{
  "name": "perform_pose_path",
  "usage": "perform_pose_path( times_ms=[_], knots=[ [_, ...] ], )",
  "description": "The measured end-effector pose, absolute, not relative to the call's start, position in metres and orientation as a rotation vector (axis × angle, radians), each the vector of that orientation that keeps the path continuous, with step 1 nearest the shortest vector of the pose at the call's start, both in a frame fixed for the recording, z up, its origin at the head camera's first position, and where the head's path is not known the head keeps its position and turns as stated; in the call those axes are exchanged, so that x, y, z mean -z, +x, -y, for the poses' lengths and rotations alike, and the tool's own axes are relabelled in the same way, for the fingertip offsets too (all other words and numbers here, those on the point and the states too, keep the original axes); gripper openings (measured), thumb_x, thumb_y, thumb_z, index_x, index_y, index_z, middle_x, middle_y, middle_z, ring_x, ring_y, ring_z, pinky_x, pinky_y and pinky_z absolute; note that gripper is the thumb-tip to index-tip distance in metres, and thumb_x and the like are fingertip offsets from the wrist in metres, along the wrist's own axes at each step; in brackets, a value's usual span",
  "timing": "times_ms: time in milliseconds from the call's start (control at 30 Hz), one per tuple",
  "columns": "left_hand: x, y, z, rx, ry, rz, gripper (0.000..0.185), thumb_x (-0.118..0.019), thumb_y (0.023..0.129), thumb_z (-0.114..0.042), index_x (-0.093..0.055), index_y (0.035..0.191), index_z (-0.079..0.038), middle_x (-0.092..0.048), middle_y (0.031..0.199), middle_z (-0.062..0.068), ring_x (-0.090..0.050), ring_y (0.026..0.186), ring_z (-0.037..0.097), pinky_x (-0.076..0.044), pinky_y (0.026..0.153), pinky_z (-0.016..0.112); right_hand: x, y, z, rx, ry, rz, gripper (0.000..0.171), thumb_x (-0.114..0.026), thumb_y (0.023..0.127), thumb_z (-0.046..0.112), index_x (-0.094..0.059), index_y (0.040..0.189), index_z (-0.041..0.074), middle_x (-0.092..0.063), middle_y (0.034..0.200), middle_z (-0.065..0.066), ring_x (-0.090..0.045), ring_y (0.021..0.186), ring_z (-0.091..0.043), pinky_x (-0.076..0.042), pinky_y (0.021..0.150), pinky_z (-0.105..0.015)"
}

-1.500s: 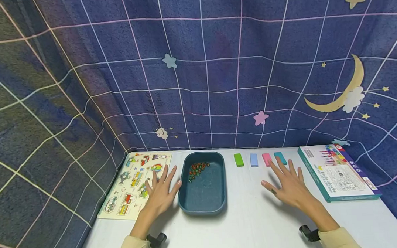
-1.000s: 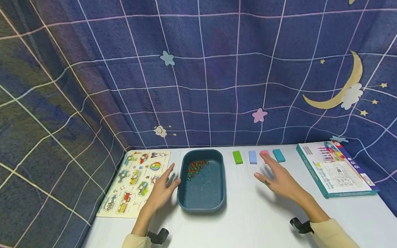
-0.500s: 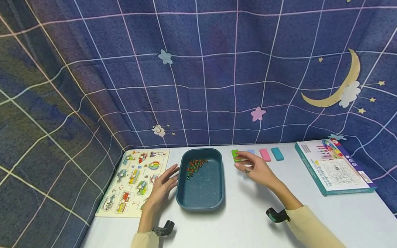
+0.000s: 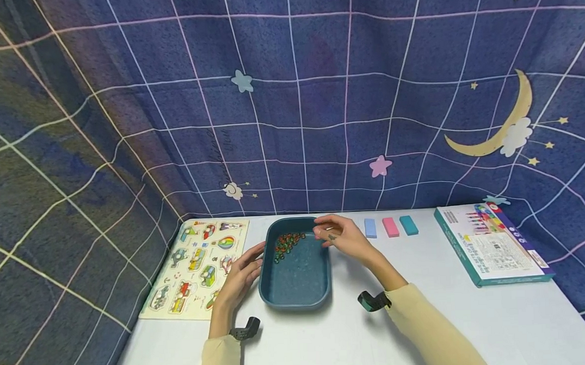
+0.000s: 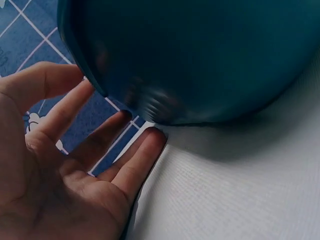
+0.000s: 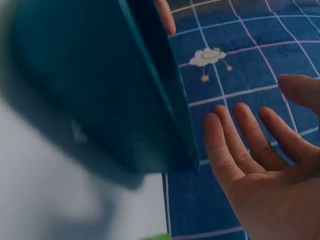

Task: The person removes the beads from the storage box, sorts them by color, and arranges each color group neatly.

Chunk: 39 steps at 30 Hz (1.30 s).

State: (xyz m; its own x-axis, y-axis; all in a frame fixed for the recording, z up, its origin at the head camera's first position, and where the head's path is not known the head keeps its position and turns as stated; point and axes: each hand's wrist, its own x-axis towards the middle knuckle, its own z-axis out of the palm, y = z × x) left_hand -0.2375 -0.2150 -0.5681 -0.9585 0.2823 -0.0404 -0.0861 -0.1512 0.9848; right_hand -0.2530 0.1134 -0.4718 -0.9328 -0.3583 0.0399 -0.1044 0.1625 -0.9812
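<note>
Teal oblong plastic tray point(image 4: 297, 291) at lower centre of the white desk point(image 4: 358, 337), small red-green beads point(image 4: 286, 242) inside. Left hand point(image 4: 240, 277) open, fingers against its left rim. Right hand point(image 4: 339, 236) open, hovering over its far right corner.

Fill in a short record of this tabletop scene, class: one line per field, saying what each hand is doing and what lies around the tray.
Left hand: open, at the left side of the teal tray
Right hand: open, over the tray's far right rim, holding nothing
In tray: small red and green beads
Left of tray: picture puzzle board
Right of tray: blue block, pink block, teal block, boxed set
</note>
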Motion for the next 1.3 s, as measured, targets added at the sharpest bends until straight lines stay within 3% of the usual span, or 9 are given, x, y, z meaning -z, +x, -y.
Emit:
perform_pose_path(
  times_ms=[200,433,633,800,967,1100,1300],
  knots=[
    [0.569,-0.237,0.215,-2.182,0.241,-1.882,0.055,-0.050,0.108,-0.005,-0.040,0.161,-0.004,-0.037,0.168,0.022,-0.058,0.133,0.006,-0.055,0.108,0.022,0.473,-0.267,-0.083,1.841,-0.426,-2.184,0.046,-0.067,0.105,0.023,-0.059,0.144,0.000,-0.067,0.137,-0.028,-0.075,0.113,-0.027,-0.059,0.101,-0.061],
    [0.569,-0.239,0.214,-2.166,0.296,-1.866,0.059,-0.054,0.106,-0.007,-0.038,0.162,-0.004,-0.034,0.170,0.022,-0.055,0.136,0.006,-0.055,0.108,0.024,0.486,-0.284,-0.050,1.828,-0.368,-2.163,0.041,-0.069,0.103,0.018,-0.064,0.137,-0.004,-0.070,0.130,-0.030,-0.072,0.114,-0.046,-0.060,0.097,-0.061],
    [0.570,-0.238,0.215,-2.135,0.275,-1.898,0.061,-0.056,0.105,-0.008,-0.038,0.163,-0.008,-0.034,0.171,0.019,-0.053,0.138,0.008,-0.054,0.109,0.024,0.503,-0.291,-0.031,1.740,-0.348,-2.226,0.031,-0.074,0.097,0.013,-0.072,0.123,-0.005,-0.078,0.111,-0.026,-0.075,0.099,-0.045,-0.066,0.079,-0.050],
    [0.570,-0.236,0.215,-2.121,0.248,-1.920,0.061,-0.057,0.105,-0.010,-0.038,0.163,-0.009,-0.034,0.171,0.017,-0.049,0.142,0.011,-0.053,0.110,0.023,0.516,-0.294,-0.021,1.559,-0.337,-2.364,0.019,-0.078,0.090,0.006,-0.079,0.108,0.000,-0.079,0.087,-0.021,-0.077,0.075,-0.032,-0.063,0.060,-0.034],
    [0.571,-0.236,0.215,-2.126,0.242,-1.914,0.060,-0.057,0.106,-0.010,-0.038,0.163,-0.010,-0.033,0.172,0.016,-0.050,0.142,0.011,-0.052,0.110,0.023,0.523,-0.294,-0.016,1.361,-0.364,-2.476,0.014,-0.084,0.086,0.007,-0.083,0.100,0.006,-0.079,0.074,-0.012,-0.072,0.059,-0.017,-0.052,0.049,-0.021],
    [0.572,-0.236,0.216,-2.126,0.247,-1.914,0.060,-0.056,0.106,-0.010,-0.038,0.163,-0.010,-0.033,0.172,0.017,-0.052,0.140,0.008,-0.053,0.110,0.023,0.525,-0.294,-0.013,1.302,-0.371,-2.513,0.016,-0.089,0.082,0.008,-0.084,0.097,0.008,-0.077,0.069,-0.009,-0.065,0.052,-0.009,-0.046,0.046,-0.019],
    [0.572,-0.236,0.216,-2.126,0.265,-1.906,0.062,-0.058,0.105,-0.010,-0.037,0.164,-0.010,-0.032,0.172,0.018,-0.052,0.139,0.006,-0.052,0.110,0.022,0.527,-0.294,-0.010,1.234,-0.433,-2.593,0.019,-0.093,0.077,0.009,-0.085,0.094,0.009,-0.078,0.071,-0.005,-0.060,0.048,-0.002,-0.050,0.050,-0.017]
  ],
)
